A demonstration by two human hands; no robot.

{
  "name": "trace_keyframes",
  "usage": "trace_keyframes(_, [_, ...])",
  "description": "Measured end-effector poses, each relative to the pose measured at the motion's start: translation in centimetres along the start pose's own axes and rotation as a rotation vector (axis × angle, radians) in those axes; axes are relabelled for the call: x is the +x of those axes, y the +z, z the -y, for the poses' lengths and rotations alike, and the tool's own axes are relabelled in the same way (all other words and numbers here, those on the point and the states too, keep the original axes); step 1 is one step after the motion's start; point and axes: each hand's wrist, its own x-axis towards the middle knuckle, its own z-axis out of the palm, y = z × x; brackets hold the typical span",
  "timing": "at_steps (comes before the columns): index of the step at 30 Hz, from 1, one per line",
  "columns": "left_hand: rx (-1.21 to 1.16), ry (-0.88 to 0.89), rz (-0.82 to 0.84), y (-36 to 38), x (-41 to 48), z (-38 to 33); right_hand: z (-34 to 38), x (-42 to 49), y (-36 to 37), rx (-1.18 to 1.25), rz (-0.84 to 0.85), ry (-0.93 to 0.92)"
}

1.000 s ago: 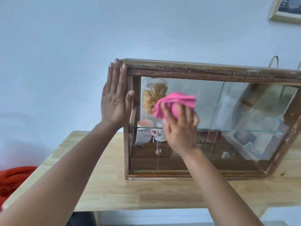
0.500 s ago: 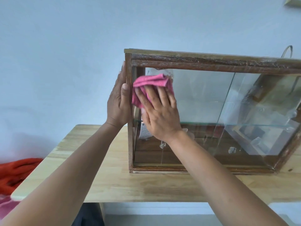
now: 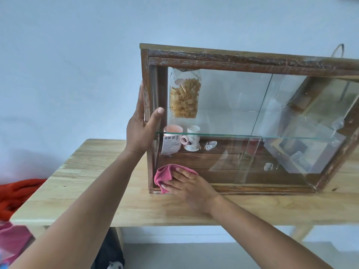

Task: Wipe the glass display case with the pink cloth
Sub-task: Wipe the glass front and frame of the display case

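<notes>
A wood-framed glass display case (image 3: 233, 61) stands on a light wooden table (image 3: 97, 183). My right hand (image 3: 189, 186) presses a bunched pink cloth (image 3: 164, 175) flat against the front glass at the case's lower left corner. My left hand (image 3: 142, 125) grips the case's left upright post at mid height, thumb on the front, fingers around the side. Inside the case a bag of yellow snacks (image 3: 184, 98) stands on the glass shelf, with a pink cup (image 3: 172, 130) and a small white mug (image 3: 192, 140) beside it.
An orange-red cloth (image 3: 17, 193) lies off the table's left end, and another pink item (image 3: 13, 241) sits at the bottom left. A blue-white wall stands right behind the case. A dark object (image 3: 108, 251) sits on the floor under the table.
My right hand has swept the pink cloth from the upper left of the glass down to the lower left corner. My left hand slid lower on the left post.
</notes>
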Motion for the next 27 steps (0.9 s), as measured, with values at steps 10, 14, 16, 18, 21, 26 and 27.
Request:
trace_keyframes(10, [0.101, -0.049, 0.025, 0.0, -0.2, -0.1, -3.5, -8.5, 4.8, 0.196, -0.175, 0.428])
trace_keyframes(14, [0.12, -0.066, 0.028, -0.1, -0.3, -0.4, -7.9, -4.2, 2.4, 0.361, -0.418, 0.873])
trace_keyframes(16, [0.115, -0.061, 0.035, -0.2, -0.4, -0.6, -8.8, -0.8, 0.6, 0.387, -0.529, 0.921])
trace_keyframes(18, [0.106, -0.066, 0.034, -0.3, -0.4, -0.8, -7.4, 2.1, -0.2, 0.365, -0.547, 0.79])
trace_keyframes(21, [0.14, -0.065, 0.041, -0.4, -0.5, -0.8, -2.6, 1.6, 1.3, 0.273, -0.401, 0.422])
trace_keyframes(26, [0.139, -0.096, 0.046, -0.4, -0.6, -1.0, -2.5, -6.6, 4.9, 0.206, -0.232, 0.359])
trace_keyframes(27, [0.134, -0.106, 0.05, -0.4, -0.6, -1.0, -3.7, -7.2, 4.9, 0.232, -0.279, 0.448])
